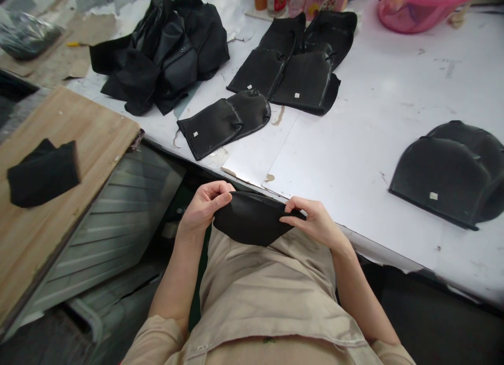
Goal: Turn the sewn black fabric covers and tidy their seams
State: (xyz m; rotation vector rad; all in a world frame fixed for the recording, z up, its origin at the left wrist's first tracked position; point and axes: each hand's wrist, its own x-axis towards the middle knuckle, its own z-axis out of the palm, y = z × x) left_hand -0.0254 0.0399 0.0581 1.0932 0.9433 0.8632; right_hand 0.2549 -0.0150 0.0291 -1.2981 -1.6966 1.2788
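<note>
A black leather-like piece (255,218) is stretched between my two hands above my lap, just off the table's front edge. My left hand (207,202) pinches its left upper corner between thumb and fingers. At the right end, my right hand (313,218) has thumb and forefinger closed on the edge. Beyond my hands on the white table lie similar flat black pieces (214,126), rounded at one end, some with a small pale tag. More of them sit in overlapping stacks (301,79) farther back. Another overlapping pair (437,176) lies at the right.
A heap of loose black pieces (169,50) lies at the back left. One folded black piece (43,170) is on the wooden board (98,123) to my left. A pink basin (417,10) and several bottles (277,0) stand along the back of the white table (354,144).
</note>
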